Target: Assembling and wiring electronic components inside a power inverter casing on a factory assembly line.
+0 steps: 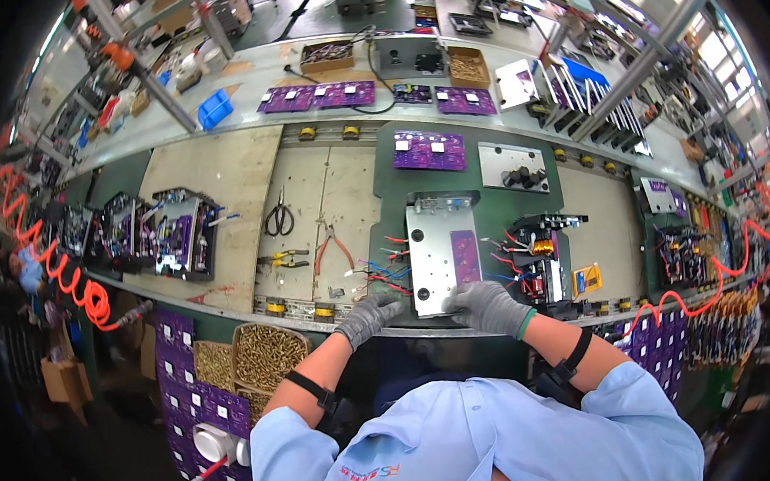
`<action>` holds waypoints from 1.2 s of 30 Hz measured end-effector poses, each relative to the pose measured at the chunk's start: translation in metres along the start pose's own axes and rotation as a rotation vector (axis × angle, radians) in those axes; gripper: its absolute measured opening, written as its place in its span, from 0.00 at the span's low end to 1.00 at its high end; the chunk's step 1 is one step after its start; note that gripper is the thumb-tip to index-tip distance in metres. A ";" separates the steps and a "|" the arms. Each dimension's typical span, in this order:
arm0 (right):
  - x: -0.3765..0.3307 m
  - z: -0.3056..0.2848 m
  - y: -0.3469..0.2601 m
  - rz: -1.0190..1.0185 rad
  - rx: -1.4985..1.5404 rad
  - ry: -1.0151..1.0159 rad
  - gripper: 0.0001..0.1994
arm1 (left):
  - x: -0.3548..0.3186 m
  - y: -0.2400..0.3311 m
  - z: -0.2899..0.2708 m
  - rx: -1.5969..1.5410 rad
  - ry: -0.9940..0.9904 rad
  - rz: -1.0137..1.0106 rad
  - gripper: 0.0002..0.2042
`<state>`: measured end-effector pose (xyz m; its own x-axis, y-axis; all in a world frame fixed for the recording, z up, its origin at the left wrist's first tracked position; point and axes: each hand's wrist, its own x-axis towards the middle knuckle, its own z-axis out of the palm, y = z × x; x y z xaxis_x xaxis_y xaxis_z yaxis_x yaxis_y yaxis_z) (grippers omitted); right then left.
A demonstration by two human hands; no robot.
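Note:
A grey metal chassis plate [433, 247] with a purple circuit board [465, 256] set into it lies on the green mat [383, 206] at the bench's front edge. My left hand [367, 316], in a grey glove, rests at the plate's near left corner, by loose red and blue wires [380, 269]. My right hand [487, 306], also gloved, lies over the plate's near right corner, fingers pressed on it. A black power module with coils and wires [538, 254] stands right of the plate.
Scissors [278, 218], pliers [331, 248] and yellow-handled cutters [283, 260] lie left of the mat. Purple boards [430, 149] and a white fixture [512, 166] sit behind. A box of brass screws [269, 355] hangs below left. Assembled units [176, 234] stand at left.

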<state>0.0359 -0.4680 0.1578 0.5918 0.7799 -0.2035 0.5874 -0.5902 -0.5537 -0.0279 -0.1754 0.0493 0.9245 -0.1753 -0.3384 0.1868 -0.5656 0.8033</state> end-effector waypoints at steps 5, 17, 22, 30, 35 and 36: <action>0.001 -0.013 -0.020 0.038 -0.059 -0.070 0.11 | 0.017 0.008 0.028 -0.985 0.094 -0.385 0.15; 0.141 -0.012 -0.070 -0.289 -0.735 -0.228 0.12 | -0.017 -0.003 0.043 -0.924 0.231 -0.203 0.12; 0.184 0.025 -0.070 -0.246 -0.856 -0.656 0.12 | -0.019 -0.011 0.048 -0.434 0.404 0.051 0.14; 0.177 0.004 -0.037 -0.230 -0.447 -0.417 0.10 | 0.029 -0.046 0.041 -0.151 0.424 -0.013 0.12; 0.168 -0.024 -0.029 -0.311 -0.065 -0.210 0.06 | 0.032 -0.039 0.047 -0.445 0.534 -0.118 0.12; 0.166 -0.027 -0.029 -0.314 -0.137 -0.129 0.06 | 0.031 -0.036 0.046 -0.455 0.580 -0.049 0.12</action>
<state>0.1321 -0.3276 0.1619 0.3018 0.9422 -0.1454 0.8029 -0.3334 -0.4942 -0.0217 -0.1977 -0.0130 0.9150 0.3672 -0.1670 0.2352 -0.1493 0.9604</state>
